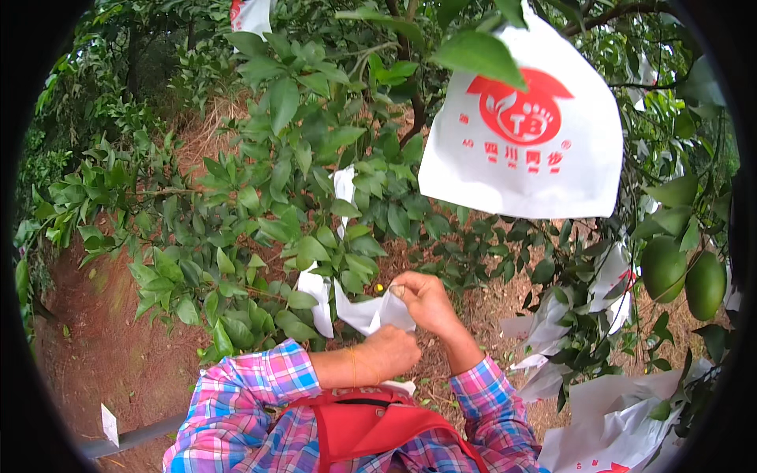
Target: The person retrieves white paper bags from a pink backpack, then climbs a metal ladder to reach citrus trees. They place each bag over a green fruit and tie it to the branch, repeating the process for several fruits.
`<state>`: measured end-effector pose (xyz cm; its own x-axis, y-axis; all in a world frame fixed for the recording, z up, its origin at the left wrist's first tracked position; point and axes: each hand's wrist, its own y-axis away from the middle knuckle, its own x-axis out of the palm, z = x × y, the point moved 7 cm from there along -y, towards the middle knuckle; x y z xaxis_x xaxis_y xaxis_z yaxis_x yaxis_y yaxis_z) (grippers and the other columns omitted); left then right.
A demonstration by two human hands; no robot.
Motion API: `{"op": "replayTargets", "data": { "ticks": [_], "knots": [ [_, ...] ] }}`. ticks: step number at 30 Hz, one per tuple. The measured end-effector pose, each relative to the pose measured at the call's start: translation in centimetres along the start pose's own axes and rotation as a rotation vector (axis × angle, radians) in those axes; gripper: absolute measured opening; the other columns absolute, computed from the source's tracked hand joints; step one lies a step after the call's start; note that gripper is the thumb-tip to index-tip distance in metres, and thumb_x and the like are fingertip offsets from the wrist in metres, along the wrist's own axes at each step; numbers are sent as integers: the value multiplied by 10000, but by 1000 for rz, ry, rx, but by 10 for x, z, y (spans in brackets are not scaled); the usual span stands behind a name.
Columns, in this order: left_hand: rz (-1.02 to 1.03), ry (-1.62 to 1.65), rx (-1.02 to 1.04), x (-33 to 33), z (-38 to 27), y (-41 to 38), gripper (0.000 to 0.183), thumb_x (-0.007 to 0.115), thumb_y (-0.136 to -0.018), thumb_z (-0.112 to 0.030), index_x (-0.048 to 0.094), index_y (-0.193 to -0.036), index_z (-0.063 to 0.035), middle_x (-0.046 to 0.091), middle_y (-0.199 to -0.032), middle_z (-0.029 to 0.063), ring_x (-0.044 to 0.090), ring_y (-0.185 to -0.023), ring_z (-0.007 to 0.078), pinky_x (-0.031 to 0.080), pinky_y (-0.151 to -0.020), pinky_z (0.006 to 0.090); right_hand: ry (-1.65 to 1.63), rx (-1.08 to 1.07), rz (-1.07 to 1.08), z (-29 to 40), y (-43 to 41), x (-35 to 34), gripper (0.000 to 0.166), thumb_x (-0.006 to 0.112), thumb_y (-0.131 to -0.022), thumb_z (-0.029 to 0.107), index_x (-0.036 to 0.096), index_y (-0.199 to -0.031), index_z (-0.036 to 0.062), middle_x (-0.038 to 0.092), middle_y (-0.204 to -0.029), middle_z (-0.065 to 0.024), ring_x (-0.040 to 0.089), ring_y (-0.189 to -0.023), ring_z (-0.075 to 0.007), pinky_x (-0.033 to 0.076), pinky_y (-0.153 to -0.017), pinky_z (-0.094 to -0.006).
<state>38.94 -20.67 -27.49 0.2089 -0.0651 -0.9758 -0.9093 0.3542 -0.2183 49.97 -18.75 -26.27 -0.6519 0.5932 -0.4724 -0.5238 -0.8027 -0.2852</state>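
Between my two hands is a white paper fruit bag [372, 313], low in the foliage of a fruit tree. My right hand [426, 298] pinches the bag's upper right edge between thumb and fingertips. My left hand [390, 353] is curled at the bag's lower edge, its back towards the camera; the fingers are hidden, so what they grip does not show. Just left of the held bag hangs another white paper bag [316, 298], partly behind leaves. A red apron or pouch [366, 423] with a dark opening lies against my body below the hands, white paper showing at its top.
A large white bag with red print [520, 130] hangs close at the upper right. Two green fruits [683, 278] hang at the right, above more white bags [615, 414]. Leafy branches [284, 224] spread ahead and left. A grey pipe [142, 431] crosses the soil at lower left.
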Motion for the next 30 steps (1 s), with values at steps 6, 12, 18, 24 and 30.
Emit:
{"op": "replayTargets", "data": {
  "ticks": [6, 12, 18, 24, 30],
  "knots": [
    [-332, 160, 218, -126, 7, 34, 150, 635, -760, -58, 594, -898, -15, 603, -850, 96, 628, -702, 255, 500, -607, 369, 369, -192, -47, 58, -13, -2, 79, 630, -829, 112, 657, -880, 58, 646, -753, -173, 625, -677, -365, 481, -592, -422],
    [-1380, 594, -156, -290, 150, 93, 138, 607, -890, -73, 604, -996, 16, 625, -903, 61, 597, -746, 121, 487, -646, 272, 517, -568, -15, 160, -4, 12, 75, 622, -831, 85, 614, -904, 66, 629, -737, -147, 624, -654, -350, 495, -547, -420],
    [-1083, 752, -182, -391, 192, 29, 666, 566, -914, -459, 445, -1328, 48, 569, -1237, 126, 548, -1129, 194, 447, -910, 310, 454, -1047, 101, 329, 18, 14, 144, 662, -785, 26, 598, -912, 41, 597, -688, -120, 612, -607, -300, 479, -511, -370],
    [-701, 887, -55, -421, 170, -34, 600, 591, -891, -485, 522, -1258, -15, 575, -1216, 89, 558, -1073, 186, 435, -934, 325, 411, -1156, 76, 404, -27, -11, 84, 563, -763, 20, 599, -759, -55, 620, -701, -235, 624, -677, -396, 497, -605, -458],
    [-679, 683, 286, -427, 155, -49, 443, 575, -887, -202, 497, -1267, 11, 527, -1252, 132, 518, -1139, 203, 409, -981, 335, 384, -778, 49, 380, -101, -61, 120, 614, -818, 71, 656, -869, -29, 609, -708, -2, 520, -672, -55, 430, -580, -239]
  ]
}}
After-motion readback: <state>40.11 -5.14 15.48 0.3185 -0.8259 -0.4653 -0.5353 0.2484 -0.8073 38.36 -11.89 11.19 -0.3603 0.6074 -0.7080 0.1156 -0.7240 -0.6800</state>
